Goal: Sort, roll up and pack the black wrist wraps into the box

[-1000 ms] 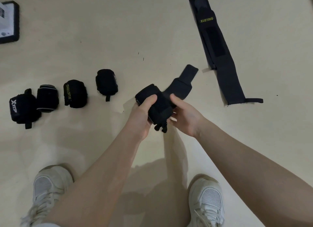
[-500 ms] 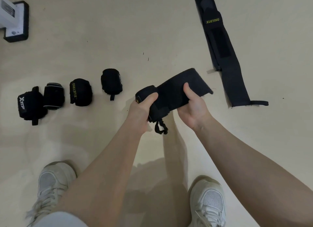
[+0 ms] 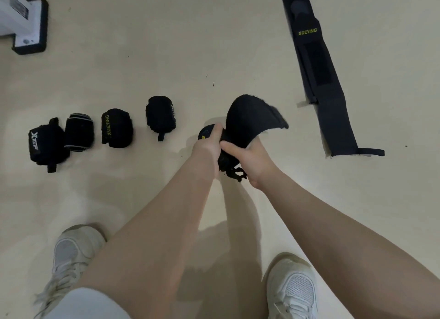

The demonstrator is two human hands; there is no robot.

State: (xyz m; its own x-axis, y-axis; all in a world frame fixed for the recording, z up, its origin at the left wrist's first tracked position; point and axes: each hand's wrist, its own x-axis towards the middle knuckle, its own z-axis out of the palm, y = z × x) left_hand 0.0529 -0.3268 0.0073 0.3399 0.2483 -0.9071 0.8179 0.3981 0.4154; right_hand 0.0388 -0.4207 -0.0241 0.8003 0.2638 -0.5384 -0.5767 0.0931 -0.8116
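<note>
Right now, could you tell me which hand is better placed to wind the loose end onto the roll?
The right hand. It already grips the wrap's loose end, which arches above the roll, while the left hand pinches that roll and steadies it.

rolled wraps (image 3: 116, 128): 4 | half-rolled wrap (image 3: 250, 121): 1 | flat wrap (image 3: 316, 68): 1 | shoes (image 3: 294, 292): 2

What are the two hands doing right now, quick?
Left hand: closed, gripping the rolled part of the black wrist wrap.
Right hand: closed on the same wrap, holding its loose end.
</note>
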